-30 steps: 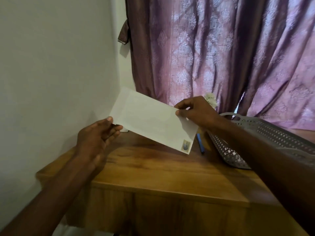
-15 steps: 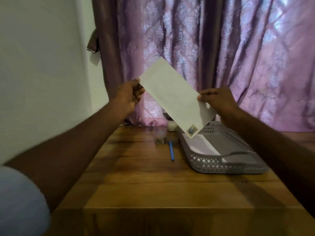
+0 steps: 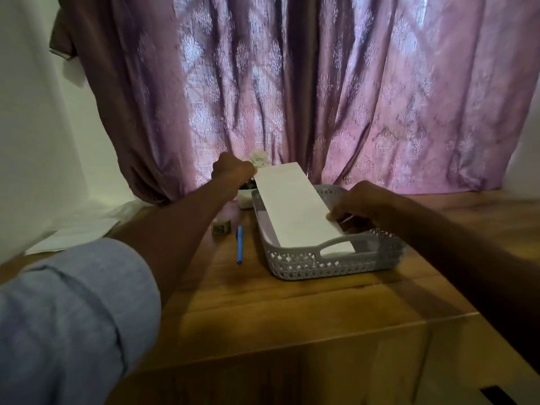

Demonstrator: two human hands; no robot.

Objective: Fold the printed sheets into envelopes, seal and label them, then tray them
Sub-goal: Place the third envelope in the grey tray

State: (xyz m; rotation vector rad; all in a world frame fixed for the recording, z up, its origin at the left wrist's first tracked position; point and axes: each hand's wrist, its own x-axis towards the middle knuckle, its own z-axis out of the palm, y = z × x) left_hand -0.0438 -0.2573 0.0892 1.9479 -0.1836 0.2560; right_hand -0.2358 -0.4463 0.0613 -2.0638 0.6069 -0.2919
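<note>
White envelope (image 3: 295, 206), one, plain long blank face, tilted over one grey lattice tray (image 3: 336, 263); left hand (image 3: 232, 171) pinches far corner, right hand (image 3: 361, 204) pinches near edge. One blue pen (image 3: 239, 244) beside tray.

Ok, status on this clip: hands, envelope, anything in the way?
Left hand and right hand pinch white envelope ends. Envelope angled over grey tray. Nothing blocking.

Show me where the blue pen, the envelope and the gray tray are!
blue pen (image 3: 239, 244): head view, middle of its barrel.
envelope (image 3: 295, 206): head view, centre of its white face.
gray tray (image 3: 306, 263): head view, near latticed wall.
</note>
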